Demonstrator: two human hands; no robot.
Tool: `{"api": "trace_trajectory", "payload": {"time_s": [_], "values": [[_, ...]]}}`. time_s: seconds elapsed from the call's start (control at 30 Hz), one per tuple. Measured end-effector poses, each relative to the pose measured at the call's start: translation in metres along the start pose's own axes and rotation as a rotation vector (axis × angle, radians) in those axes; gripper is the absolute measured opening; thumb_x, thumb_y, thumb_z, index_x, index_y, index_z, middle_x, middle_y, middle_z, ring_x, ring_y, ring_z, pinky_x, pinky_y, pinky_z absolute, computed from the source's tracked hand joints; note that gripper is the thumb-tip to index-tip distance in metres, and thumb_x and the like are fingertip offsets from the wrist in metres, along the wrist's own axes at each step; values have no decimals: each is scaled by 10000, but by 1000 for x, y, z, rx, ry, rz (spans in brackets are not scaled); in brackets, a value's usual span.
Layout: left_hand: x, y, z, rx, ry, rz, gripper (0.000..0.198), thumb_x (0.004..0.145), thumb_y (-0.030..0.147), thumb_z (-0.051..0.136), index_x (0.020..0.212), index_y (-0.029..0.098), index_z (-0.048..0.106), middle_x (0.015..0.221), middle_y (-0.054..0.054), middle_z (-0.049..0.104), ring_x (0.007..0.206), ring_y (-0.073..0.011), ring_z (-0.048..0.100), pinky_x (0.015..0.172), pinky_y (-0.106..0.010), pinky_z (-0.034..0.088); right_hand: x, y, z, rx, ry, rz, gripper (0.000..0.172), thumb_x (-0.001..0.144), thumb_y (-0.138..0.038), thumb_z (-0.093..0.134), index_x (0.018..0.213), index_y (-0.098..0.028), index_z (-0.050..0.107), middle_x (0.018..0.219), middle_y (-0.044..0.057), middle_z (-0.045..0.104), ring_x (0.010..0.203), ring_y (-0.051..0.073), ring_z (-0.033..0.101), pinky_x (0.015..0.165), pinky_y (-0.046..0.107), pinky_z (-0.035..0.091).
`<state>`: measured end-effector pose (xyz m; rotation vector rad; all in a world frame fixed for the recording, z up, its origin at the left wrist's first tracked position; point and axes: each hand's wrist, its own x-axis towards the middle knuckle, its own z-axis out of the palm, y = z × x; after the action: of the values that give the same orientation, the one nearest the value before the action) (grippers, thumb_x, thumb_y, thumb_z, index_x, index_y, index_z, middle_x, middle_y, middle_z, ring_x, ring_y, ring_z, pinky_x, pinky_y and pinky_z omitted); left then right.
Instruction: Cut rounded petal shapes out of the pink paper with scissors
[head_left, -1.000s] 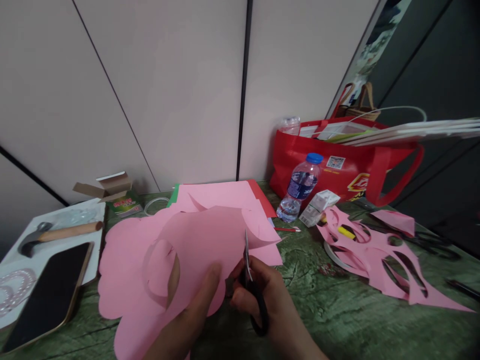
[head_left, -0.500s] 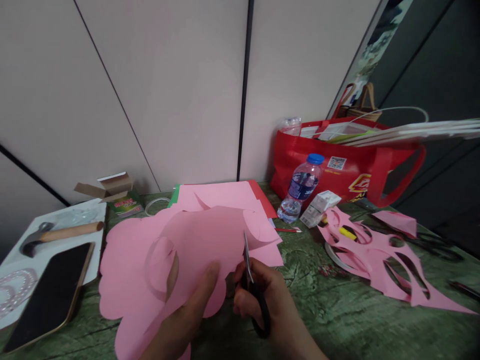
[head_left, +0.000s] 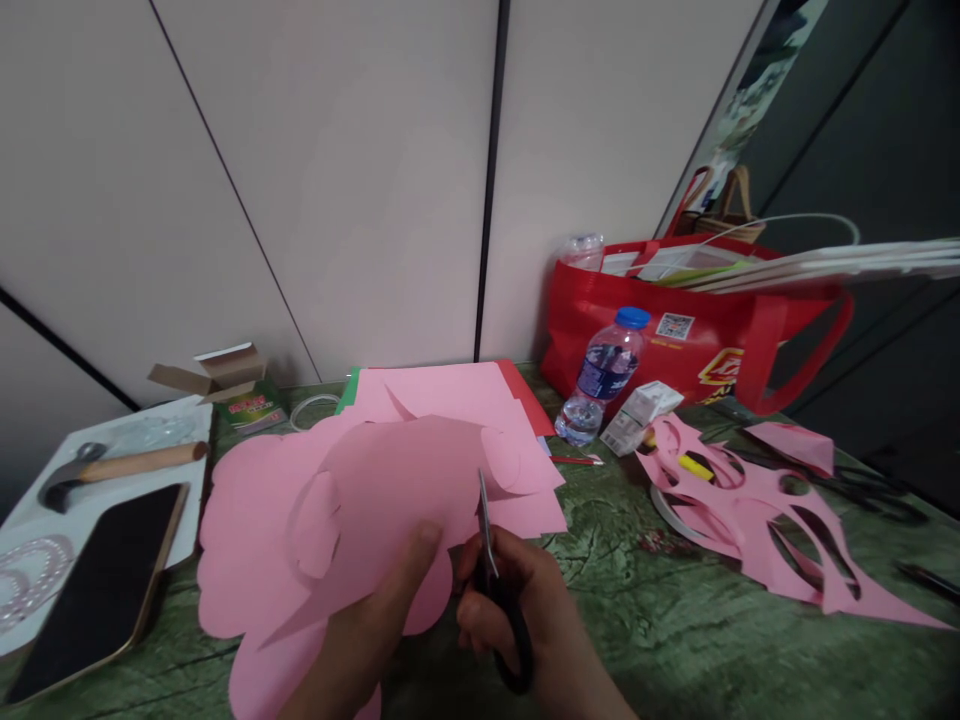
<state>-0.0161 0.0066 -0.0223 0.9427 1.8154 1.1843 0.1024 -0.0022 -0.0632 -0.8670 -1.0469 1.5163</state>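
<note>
My left hand (head_left: 382, 610) grips a pink paper sheet (head_left: 409, 480) by its lower edge, thumb on top. Black-handled scissors (head_left: 504, 610) are in my right hand (head_left: 517, 600), their blades pointing up at the sheet's right part, where a strip of paper curls away. Under the held sheet, at the left, lies a large scalloped pink paper shape (head_left: 251, 530). More pink sheets (head_left: 442, 388) are stacked behind it, with green and red edges showing.
A phone (head_left: 101, 585), a hammer (head_left: 142, 460) and an open box (head_left: 247, 395) are on the left. To the right stand a water bottle (head_left: 604, 375) and a red bag (head_left: 660, 330), with pink paper scraps (head_left: 765, 510) in front.
My right hand and the scissors have moved slightly left and down along the sheet. The held sheet has shifted a little, and its curled strip looks wider.
</note>
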Motion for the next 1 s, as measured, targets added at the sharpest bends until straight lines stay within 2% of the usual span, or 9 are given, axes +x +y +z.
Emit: {"api": "trace_trajectory", "payload": {"time_s": [0.07,0.17,0.33,0.43,0.57,0.8,0.93,1.0], "values": [[-4,8,1,59,56,-57,318,628,443,639,816,200,557,1057,-172,656,1072,-371,547,932,-532,398,-1,1,1,-2,-3,21,223,599,-226,727,674,-173,524,415,-90,463,346,62,375,342,167,250],[-7,14,1,65,64,-96,286,656,395,636,846,192,571,1072,-162,653,1092,-350,542,950,-515,394,0,-1,2,30,6,34,273,572,-253,762,686,-170,528,434,-91,458,358,60,365,355,171,247],[-5,10,-1,2,2,-99,346,619,371,690,880,165,594,1102,-184,631,1154,-345,493,997,-498,352,2,-18,2,51,-52,13,329,546,-273,797,720,-157,543,514,-74,451,454,72,334,420,189,238],[-5,8,-3,-54,-59,-97,366,577,354,734,870,177,605,1022,-152,671,1184,-328,468,1025,-472,323,1,-26,2,109,-64,1,368,548,-278,801,778,-165,538,581,-58,466,515,91,359,472,205,269],[-6,8,-4,-94,-123,-161,363,570,377,742,850,176,628,1017,-148,687,1131,-329,520,1018,-492,328,0,-26,2,95,-73,0,383,548,-302,800,784,-162,533,602,-47,468,531,99,352,483,214,264],[-3,4,-4,-92,-68,-115,410,542,371,765,877,170,641,1096,-158,655,1174,-332,476,1030,-483,314,1,-26,1,36,-64,26,436,543,-463,770,735,-166,515,583,-49,430,526,104,323,482,232,242],[-4,5,-5,-82,-69,-131,356,533,362,765,815,179,649,1014,-152,688,1140,-346,506,1011,-501,335,1,-25,0,22,-69,30,418,547,-436,777,736,-171,516,570,-52,432,514,102,324,471,231,236],[-3,5,-5,-72,-58,-130,359,537,371,757,815,176,642,1038,-167,675,1169,-353,477,1016,-502,325,1,-23,-1,22,-79,17,398,561,-419,775,738,-176,514,549,-61,427,496,97,320,456,226,229]]}}
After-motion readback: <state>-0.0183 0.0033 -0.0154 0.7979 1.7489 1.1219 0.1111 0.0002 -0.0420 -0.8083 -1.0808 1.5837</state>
